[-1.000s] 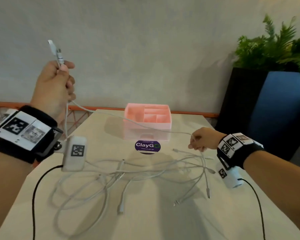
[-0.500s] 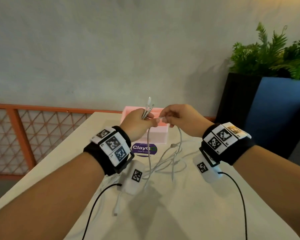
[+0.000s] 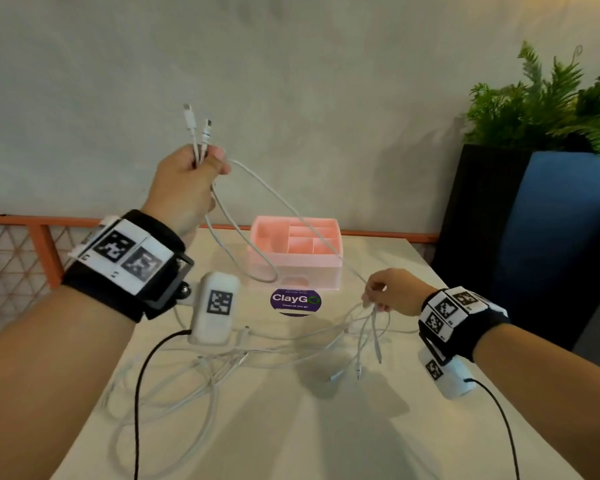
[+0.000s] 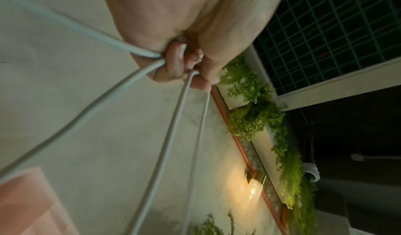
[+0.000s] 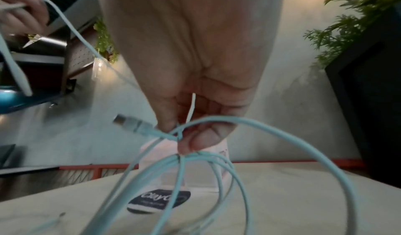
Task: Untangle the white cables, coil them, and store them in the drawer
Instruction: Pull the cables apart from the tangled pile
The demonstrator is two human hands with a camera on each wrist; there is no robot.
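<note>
My left hand [image 3: 191, 174] is raised above the table and grips two white cable ends [image 3: 197, 133] that stick up from the fist; in the left wrist view its curled fingers [image 4: 178, 61] clamp several strands. A loop [image 3: 253, 258] hangs from it in front of the pink drawer box [image 3: 295, 251]. My right hand [image 3: 378, 292], low at the right, pinches a bunch of cable strands [image 5: 180, 135], with a plug [image 5: 132, 123] poking out beside the thumb. The tangled white cables [image 3: 194, 372] lie spread over the table.
The pink box has open compartments on top and stands at the table's far middle. A purple round sticker [image 3: 295, 300] lies in front of it. An orange rail [image 3: 32, 220] runs behind the table; a dark planter with ferns [image 3: 541, 109] stands at right.
The hands have parted: my left hand rose up and left with two cable ends, and my right hand dropped to the right, drawing the cable out between them.
</note>
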